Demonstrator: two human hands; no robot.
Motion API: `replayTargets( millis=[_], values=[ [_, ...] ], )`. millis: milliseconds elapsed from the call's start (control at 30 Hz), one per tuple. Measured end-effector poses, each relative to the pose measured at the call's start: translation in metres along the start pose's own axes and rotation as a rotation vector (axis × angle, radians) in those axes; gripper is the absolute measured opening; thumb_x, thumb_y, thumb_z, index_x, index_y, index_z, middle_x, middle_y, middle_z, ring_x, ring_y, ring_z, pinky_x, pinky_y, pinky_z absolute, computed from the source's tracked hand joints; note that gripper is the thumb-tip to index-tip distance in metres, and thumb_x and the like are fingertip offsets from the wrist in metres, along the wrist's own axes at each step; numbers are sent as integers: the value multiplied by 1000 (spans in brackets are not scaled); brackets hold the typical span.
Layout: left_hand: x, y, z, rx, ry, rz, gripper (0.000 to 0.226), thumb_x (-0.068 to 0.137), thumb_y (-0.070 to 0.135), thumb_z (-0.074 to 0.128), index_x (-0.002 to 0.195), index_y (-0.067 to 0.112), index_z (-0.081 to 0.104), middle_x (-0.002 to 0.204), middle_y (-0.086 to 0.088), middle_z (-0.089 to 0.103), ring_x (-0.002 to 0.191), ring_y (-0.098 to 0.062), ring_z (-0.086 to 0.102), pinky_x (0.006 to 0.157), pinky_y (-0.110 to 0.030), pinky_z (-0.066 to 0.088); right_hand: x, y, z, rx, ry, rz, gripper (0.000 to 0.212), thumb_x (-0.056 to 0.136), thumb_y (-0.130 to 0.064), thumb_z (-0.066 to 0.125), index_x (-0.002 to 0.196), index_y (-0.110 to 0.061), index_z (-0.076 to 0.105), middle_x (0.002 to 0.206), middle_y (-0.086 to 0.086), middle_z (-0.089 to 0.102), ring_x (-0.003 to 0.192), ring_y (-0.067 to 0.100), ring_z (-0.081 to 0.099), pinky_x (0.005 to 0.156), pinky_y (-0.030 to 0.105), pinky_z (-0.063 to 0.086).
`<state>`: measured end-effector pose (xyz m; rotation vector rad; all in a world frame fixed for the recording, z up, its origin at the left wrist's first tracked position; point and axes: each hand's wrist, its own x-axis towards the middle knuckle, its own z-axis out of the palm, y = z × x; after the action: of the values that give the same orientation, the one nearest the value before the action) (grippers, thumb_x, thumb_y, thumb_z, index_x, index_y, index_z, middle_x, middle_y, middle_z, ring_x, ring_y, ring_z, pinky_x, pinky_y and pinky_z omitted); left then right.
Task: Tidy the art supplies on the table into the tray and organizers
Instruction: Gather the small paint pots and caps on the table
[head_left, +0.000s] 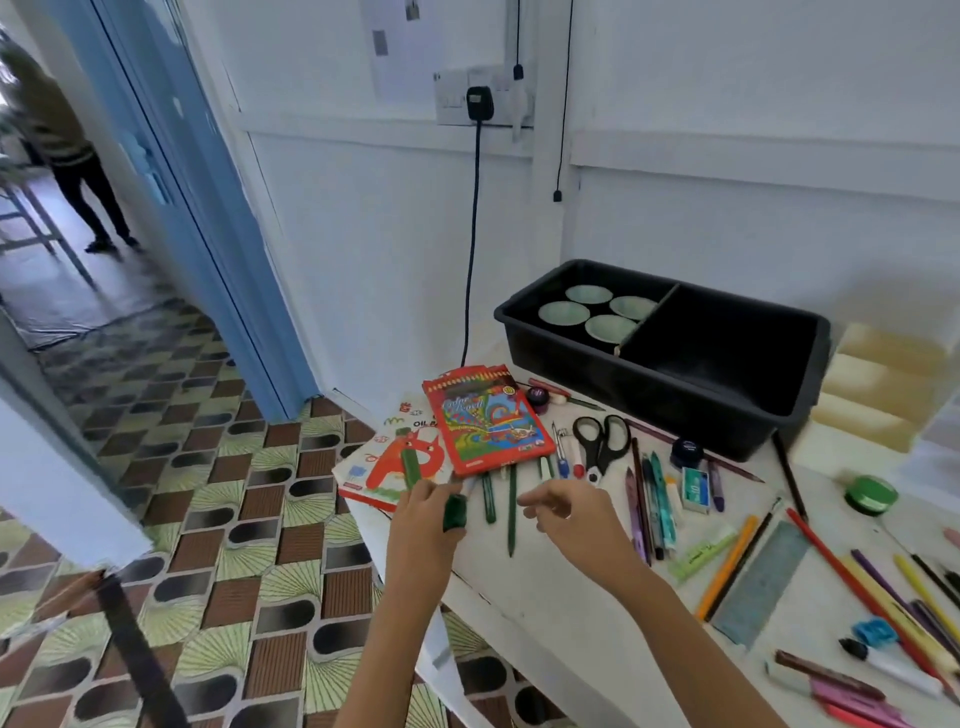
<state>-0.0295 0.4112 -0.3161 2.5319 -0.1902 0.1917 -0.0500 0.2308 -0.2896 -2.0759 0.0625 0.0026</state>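
White-painted table (821, 483): most of the kit is loose on it, so I'd call the task barely started.

Black plastic two-compartment tray (649, 374) at the back by the wall: left bay has four pale green round dishes (563, 313), right bay looks dark and bare, no supplies visible in it. No other organizer I can identify for sure.

White oil-pastel box with a red cartoon print (387, 470) sits at the table's left corner, and the red cardboard colour-pencil box (485, 426) overlaps it.

Left to sort: translucent grey ruler (763, 587), black-handled scissors (601, 441), green tape roll (870, 494), plus scattered pencils, pens and markers across the right half.

Left hand (421, 525) is over the near edge, fingers curled, pinching a short dark green crayon stub (455, 513).

Right hand (571, 514) is just beside it, fingers loosely curled and narrow, nothing visible in them.

Judgement: one crayon in hand, nothing filed yet.
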Motion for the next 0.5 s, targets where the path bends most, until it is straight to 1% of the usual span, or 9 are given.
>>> replayTargets(
  millis=[100, 167, 200, 233, 267, 333, 367, 433, 500],
  values=[
    [4, 3, -3, -192, 55, 26, 39, 78, 19, 75, 114, 18, 60, 105, 4, 51, 95, -14, 50, 79, -14, 40, 20, 3, -2, -2, 50, 44, 26, 90, -2, 51, 85, -22, 67, 81, -7, 65, 65, 15, 60, 50, 13, 46],
    [11, 11, -7, -388, 92, -18, 32, 77, 22, 76, 104, 19, 59, 98, 6, 53, 84, -12, 55, 68, -10, 44, 36, 4, -4, -28, 104, 55, 23, 91, -3, 51, 89, -21, 67, 85, -6, 65, 67, 17, 62, 51, 13, 47],
    [15, 15, -9, -485, 99, -61, 30, 77, 23, 75, 101, 19, 58, 96, 5, 56, 81, -11, 57, 65, -9, 46, 45, 5, -5, -49, 131, 56, 22, 91, -4, 52, 91, -20, 67, 86, -6, 63, 69, 12, 61, 51, 9, 45],
    [20, 20, -12, -575, 99, -107, 29, 77, 22, 75, 100, 17, 57, 94, 3, 59, 79, -9, 58, 63, -9, 47, 53, 5, -7, -62, 157, 57, 22, 91, -3, 51, 94, -18, 67, 87, -6, 62, 71, 7, 59, 52, 8, 45],
    [25, 23, -14, -656, 97, -147, 29, 77, 22, 75, 99, 16, 57, 93, 2, 61, 78, -8, 59, 62, -10, 48, 63, 6, -8, -68, 180, 60, 23, 91, -2, 50, 98, -17, 67, 89, -6, 61, 72, 7, 58, 54, 9, 46],
    [34, 27, -16, -783, 95, -190, 30, 77, 22, 75, 100, 16, 56, 94, 0, 63, 80, -11, 63, 63, -14, 50, 81, 8, -11, -79, 223, 62, 24, 91, -2, 50, 103, -17, 65, 95, -2, 63, 76, 9, 59, 58, 16, 48],
    [38, 28, -16, -821, 92, -198, 31, 77, 23, 75, 101, 17, 56, 96, -1, 62, 82, -13, 64, 63, -16, 51, 91, 9, -12, -87, 244, 62, 24, 91, -2, 50, 105, -17, 64, 97, 1, 64, 76, 7, 58, 58, 16, 47],
    [45, 29, -14, -849, 80, -204, 34, 78, 24, 73, 107, 21, 54, 100, 0, 58, 87, -16, 64, 64, -21, 53, 109, 11, -14, -105, 277, 59, 23, 92, -3, 51, 108, -15, 61, 99, 1, 61, 76, 3, 53, 54, 10, 43],
    [51, 31, -13, -857, 70, -210, 38, 79, 25, 72, 113, 24, 54, 104, 4, 56, 89, -15, 63, 68, -26, 56, 125, 13, -15, -121, 291, 47, 24, 91, -4, 53, 112, -12, 59, 102, 0, 58, 83, 5, 53, 56, 9, 42]
  ],
)
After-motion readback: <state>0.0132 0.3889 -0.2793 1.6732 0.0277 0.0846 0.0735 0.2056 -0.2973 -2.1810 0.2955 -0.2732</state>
